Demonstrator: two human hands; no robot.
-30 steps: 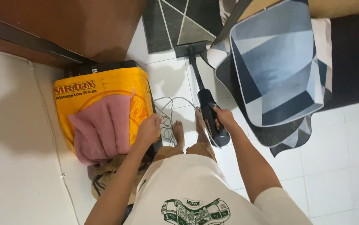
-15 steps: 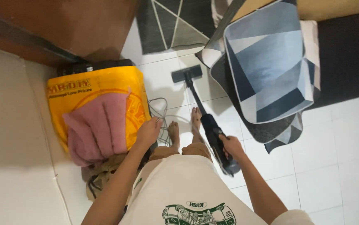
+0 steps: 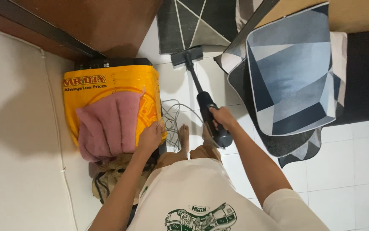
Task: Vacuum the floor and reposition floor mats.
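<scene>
Here, at the far left, a pale cushioned surface [image 3: 17, 128] fills the edge of the view, and just beside it stands a yellow bag [image 3: 107, 85] with a pink towel [image 3: 107, 124] draped over its near side; a dark box [image 3: 111, 63] shows behind the bag and a tangle of brown cloth [image 3: 111, 175] lies below it. The left hand [image 3: 150, 137] rests flat on the bag's near right corner, fingers loosely spread and touching the towel's edge, pinching nothing. A loose grey cord [image 3: 173, 117] curls on the white tiled floor [image 3: 355, 171] beside the person's bare feet [image 3: 184, 134]. The right hand [image 3: 223, 117] is wrapped tight around the handle of a dark stick vacuum [image 3: 208, 111], whose tube slants up and left to its flat head [image 3: 187, 55], which sits on the tile at the edge of a grey patterned rug [image 3: 193, 21]. To the right, a blue and grey geometric mat [image 3: 291, 72] hangs folded over a dark ledge [image 3: 364, 72]
</scene>
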